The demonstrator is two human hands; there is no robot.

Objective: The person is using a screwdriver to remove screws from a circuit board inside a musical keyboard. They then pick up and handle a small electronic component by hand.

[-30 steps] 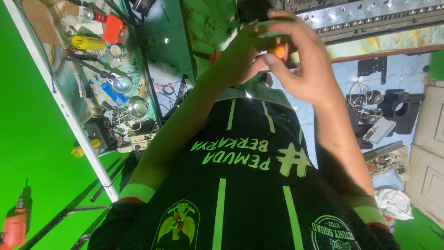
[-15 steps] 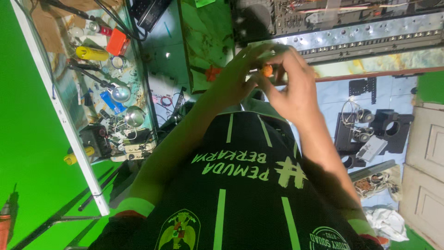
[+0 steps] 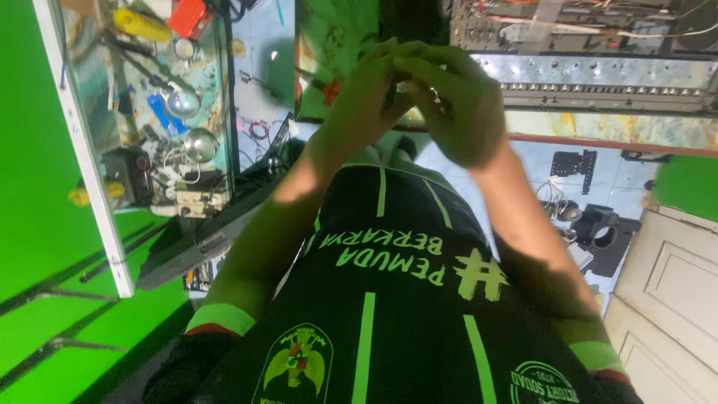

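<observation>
Holding close together in front of the chest, the left hand [image 3: 359,101] and the right hand [image 3: 460,108] meet above the black shirt with green stripes [image 3: 389,299]; the fingers of both curl in, nearly closed, and touch each other; a small thing sits between them, but the hands hide most of it, so I cannot tell what it is or which hand has the firmer hold; a small orange-red bit [image 3: 330,91] peeks out just beside the left hand; it looks small and hard; I cannot tell which way its long side runs; the left hand is the nearer one to it. Just past the hands lies a long grey metal panel [image 3: 598,75] with rows of tiny holes; it looks flat, hard and shiny; thin wires [image 3: 598,19] run over the board beyond it. Off to the left side stands a glass-front shelf [image 3: 149,112] full of tools and round shiny parts; a white frame edges it; the wall [image 3: 37,187] by it is bright green. A white panelled door [image 3: 673,284] sits at the right.
</observation>
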